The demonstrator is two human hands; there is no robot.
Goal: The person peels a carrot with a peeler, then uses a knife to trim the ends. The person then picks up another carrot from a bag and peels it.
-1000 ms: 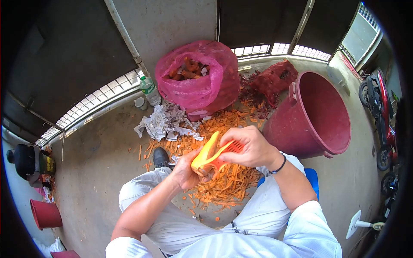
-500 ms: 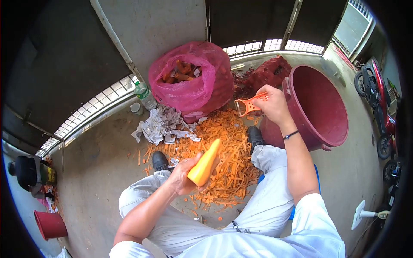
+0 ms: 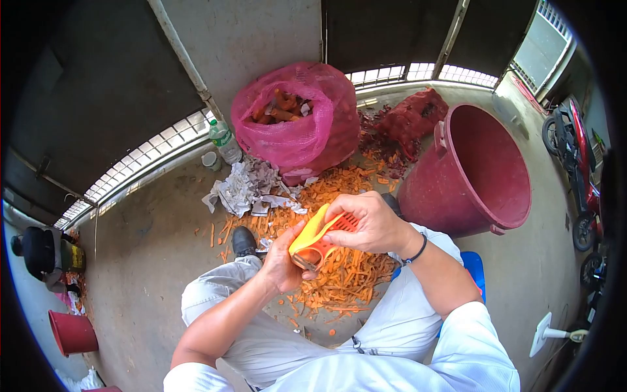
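Note:
My left hand (image 3: 281, 264) is wrapped round a peeled yellow-orange carrot (image 3: 309, 230), its narrow end tilted up and away from me. With my right hand (image 3: 373, 223) I grip an orange peeler (image 3: 321, 249) that has a perforated handle. The peeler lies over the carrot's right side, its metal blade close to the thick end near my left fingers. Below both hands a heap of orange peelings (image 3: 353, 277) spreads over the floor between my shoes.
Beyond the heap stands a pink mesh sack (image 3: 339, 140) of carrots. Crumpled paper (image 3: 243, 189), a plastic bottle (image 3: 225, 142) and a cup (image 3: 210, 161) lie left of it. A red mesh sack (image 3: 411, 121) and a large maroon tub (image 3: 431, 196) are at right.
My right hand has come down and left, bringing the peeler from near the tub's rim onto the carrot. My left hand keeps hold of the carrot in nearly the same place.

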